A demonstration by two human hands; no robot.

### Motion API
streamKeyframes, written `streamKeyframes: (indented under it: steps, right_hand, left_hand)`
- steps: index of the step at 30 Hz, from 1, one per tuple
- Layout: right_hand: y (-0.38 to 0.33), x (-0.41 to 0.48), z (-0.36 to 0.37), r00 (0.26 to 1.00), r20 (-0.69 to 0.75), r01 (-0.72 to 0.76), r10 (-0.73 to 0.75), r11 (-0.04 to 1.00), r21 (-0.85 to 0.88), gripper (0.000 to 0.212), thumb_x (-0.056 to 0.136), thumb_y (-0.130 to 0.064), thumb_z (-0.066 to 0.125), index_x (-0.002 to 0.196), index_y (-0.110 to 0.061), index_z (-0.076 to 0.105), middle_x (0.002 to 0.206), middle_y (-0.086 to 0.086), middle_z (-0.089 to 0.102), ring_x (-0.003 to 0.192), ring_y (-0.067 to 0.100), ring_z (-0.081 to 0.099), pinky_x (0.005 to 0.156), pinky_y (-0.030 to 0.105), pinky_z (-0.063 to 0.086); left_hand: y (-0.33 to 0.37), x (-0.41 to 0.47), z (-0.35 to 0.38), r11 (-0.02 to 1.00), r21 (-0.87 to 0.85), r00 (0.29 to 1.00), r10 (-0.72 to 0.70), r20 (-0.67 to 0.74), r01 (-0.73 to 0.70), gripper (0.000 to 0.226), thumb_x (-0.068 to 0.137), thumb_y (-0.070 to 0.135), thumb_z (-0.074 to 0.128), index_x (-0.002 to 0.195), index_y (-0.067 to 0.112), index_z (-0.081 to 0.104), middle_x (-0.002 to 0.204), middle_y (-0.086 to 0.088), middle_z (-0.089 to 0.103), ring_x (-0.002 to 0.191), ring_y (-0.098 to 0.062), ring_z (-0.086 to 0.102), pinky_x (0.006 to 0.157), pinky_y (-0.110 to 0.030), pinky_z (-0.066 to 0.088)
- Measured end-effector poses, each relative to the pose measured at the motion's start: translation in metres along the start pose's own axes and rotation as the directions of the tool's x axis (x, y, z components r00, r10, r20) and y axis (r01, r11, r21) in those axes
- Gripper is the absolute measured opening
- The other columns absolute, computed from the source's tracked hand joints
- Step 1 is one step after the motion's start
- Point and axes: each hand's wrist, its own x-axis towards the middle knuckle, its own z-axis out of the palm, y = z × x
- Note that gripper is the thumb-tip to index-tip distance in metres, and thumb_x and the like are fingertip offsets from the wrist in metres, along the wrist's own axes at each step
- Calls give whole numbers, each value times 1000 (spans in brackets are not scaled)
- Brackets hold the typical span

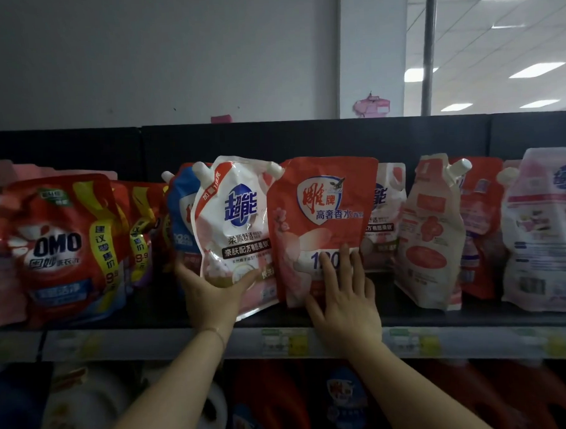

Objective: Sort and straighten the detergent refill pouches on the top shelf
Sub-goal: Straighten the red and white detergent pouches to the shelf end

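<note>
A white pouch with blue lettering (233, 216) stands tilted in the middle of the top shelf (425, 315). My left hand (210, 292) grips its lower left corner, thumb across the front. To its right a red pouch with a shield logo (320, 212) stands upright, overlapping the white one. My right hand (343, 296) presses flat on its lower front with straight fingers. Behind these stand a blue pouch (181, 218) and another white pouch (385, 216).
Red OMO pouches (62, 246) fill the shelf's left end. A pale pouch turned backwards (428, 234), a red one (480, 225) and a white-pink one (545, 229) stand at the right. Price labels (287, 342) line the shelf edge. Bottles (345, 403) sit on the shelf below.
</note>
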Motion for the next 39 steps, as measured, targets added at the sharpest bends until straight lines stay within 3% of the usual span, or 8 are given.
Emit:
streamKeyframes:
  steps: [7,10,14,22,27,33,35,39]
  right_hand:
    - [-4,-7,-2,999,-50,5,-5,1000,-2,86,77,-61,8,152,-21,17,161,6,6,147,28,5,114,45,18]
    - [-4,-8,-3,998,-55,4,-3,1000,7,86,76,-59,10,152,-20,20,161,5,10,146,27,8,115,44,17]
    - [-5,-10,-6,1000,-30,3,-3,1000,-3,89,73,-60,5,153,-21,15,161,4,6,147,26,4,116,42,14]
    - [-4,-10,-6,1000,-29,6,-7,1000,-8,88,75,-60,7,152,-20,17,161,5,8,147,26,6,115,43,18]
    - [-2,-7,-6,1000,-10,5,-5,1000,-5,70,93,-53,34,153,-21,13,161,4,6,147,25,3,116,42,16]
    - [-7,5,-18,986,167,-4,-4,999,49,73,93,-59,37,152,-26,7,162,-1,1,147,21,2,113,49,19]
    - [-10,11,-32,969,248,-7,-10,998,68,76,90,-67,36,150,-24,16,160,1,8,146,25,11,111,52,20]
    - [-21,9,-61,996,86,-26,-2,947,320,69,81,-78,33,121,-23,48,127,2,49,118,26,46,99,46,36]
  left_hand:
    - [5,19,-22,977,179,921,-169,351,112,72,39,35,97,99,16,62,92,5,68,86,-11,64,74,-25,53]
    - [7,17,-17,977,173,927,-174,332,122,42,53,17,94,85,13,66,83,1,68,75,-10,64,63,-19,48]
    - [6,15,-16,978,53,958,-207,200,201,45,55,5,91,94,0,70,88,-7,71,82,-21,68,72,-26,51]
    - [25,23,-33,991,-23,983,-128,134,132,38,58,4,90,89,-2,69,81,-6,70,78,-20,68,64,-20,48]
    - [45,25,-48,995,-66,989,-67,129,76,39,61,4,88,94,0,70,83,-3,71,81,-17,68,74,-29,54]
    - [61,29,-73,989,-134,988,-50,146,69,50,56,10,91,101,3,70,90,-4,73,86,-18,71,83,-37,58]
    - [64,25,-78,980,-163,977,-78,197,111,47,53,11,92,94,4,70,88,-4,74,83,-18,72,81,-39,58]
    - [71,5,-77,959,-247,957,-66,282,139,37,55,0,89,87,7,72,82,1,75,77,-13,73,74,-34,58]
